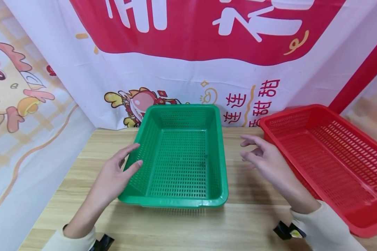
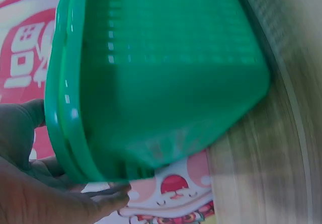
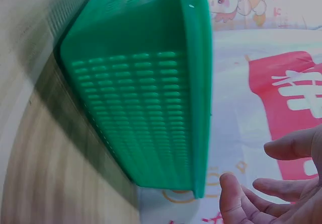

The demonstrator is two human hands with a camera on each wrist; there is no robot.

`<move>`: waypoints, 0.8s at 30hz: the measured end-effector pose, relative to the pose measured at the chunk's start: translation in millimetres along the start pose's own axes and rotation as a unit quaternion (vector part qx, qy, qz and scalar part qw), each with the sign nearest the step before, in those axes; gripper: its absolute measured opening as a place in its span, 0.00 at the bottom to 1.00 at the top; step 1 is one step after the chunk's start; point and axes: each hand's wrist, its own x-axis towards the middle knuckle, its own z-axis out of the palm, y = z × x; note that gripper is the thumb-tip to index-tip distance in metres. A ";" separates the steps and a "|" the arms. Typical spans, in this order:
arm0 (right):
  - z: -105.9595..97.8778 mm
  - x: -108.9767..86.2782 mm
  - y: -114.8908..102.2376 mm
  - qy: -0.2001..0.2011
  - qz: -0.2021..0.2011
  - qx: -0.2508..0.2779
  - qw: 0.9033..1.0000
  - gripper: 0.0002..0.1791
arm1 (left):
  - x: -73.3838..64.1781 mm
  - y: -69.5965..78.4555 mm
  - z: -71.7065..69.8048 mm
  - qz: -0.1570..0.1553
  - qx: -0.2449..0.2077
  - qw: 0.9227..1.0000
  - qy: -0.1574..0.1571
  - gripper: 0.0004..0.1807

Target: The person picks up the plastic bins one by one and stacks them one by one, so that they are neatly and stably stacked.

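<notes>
Pale sleeves (image 1: 328,228) with black wrist pieces (image 1: 284,230) are filling the lower part of the head view, nearest the lens. Past one cuff, the left hand (image 1: 111,177) is hovering at the left rim of a green basket (image 1: 179,164), its thumb and fingers parted and gently bent; in the left wrist view the rim is hiding part of them, so whether any fingertip is touching plastic, I cannot tell. The right hand (image 1: 265,160) is hanging apart from the opposite rim, thumb and fingers spread in a loose curve. Between the two hands, the green basket is standing upright on a wooden table (image 1: 188,230), its slotted floor showing. Beside the right forearm, a red basket (image 1: 326,167) is sitting at an angle. Behind, a red-and-white printed cloth (image 1: 182,71) is hanging, displaying lettering and cartoon figures.
</notes>
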 end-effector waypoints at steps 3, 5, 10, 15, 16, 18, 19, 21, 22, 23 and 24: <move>-9.1 -5.7 0.7 0.005 -0.010 -0.003 1.000 0.32 | -4.7 9.1 6.3 0.006 0.031 0.999 0.016 0.32; -16.2 -9.7 1.4 0.007 -0.016 -0.012 1.000 0.31 | -7.5 14.5 10.1 0.011 0.050 0.998 0.028 0.32; -36.0 -18.9 3.7 0.004 -0.013 -0.057 0.998 0.33 | -13.1 27.1 21.6 0.035 0.046 0.998 0.036 0.30; -52.7 -23.9 9.0 0.001 0.000 -0.089 0.996 0.35 | -20.0 42.8 37.8 0.066 0.027 0.997 0.033 0.29; -55.7 -24.8 10.7 -0.001 0.001 -0.091 0.996 0.34 | -21.3 46.5 41.8 0.071 0.021 0.997 0.030 0.29; -62.0 -27.3 13.8 0.003 0.005 -0.101 0.995 0.34 | -23.5 54.3 50.5 0.081 0.007 0.997 0.020 0.30; -65.0 -28.9 15.4 0.004 0.009 -0.107 0.994 0.34 | -24.4 58.6 55.3 0.083 0.001 0.996 0.013 0.30; -70.4 -31.4 17.6 0.005 0.015 -0.118 0.993 0.34 | -26.0 67.2 64.9 0.081 -0.016 0.997 -0.003 0.31; -73.2 -32.6 18.5 0.004 0.020 -0.125 0.992 0.34 | -26.7 71.8 70.0 0.079 -0.023 0.997 -0.011 0.32; -75.6 -34.0 19.4 0.004 0.025 -0.134 0.991 0.35 | -27.4 76.5 74.9 0.077 -0.029 0.996 -0.019 0.33; -77.9 -35.0 20.8 0.003 0.029 -0.141 0.990 0.36 | -28.1 80.7 79.9 0.075 -0.034 0.996 -0.025 0.33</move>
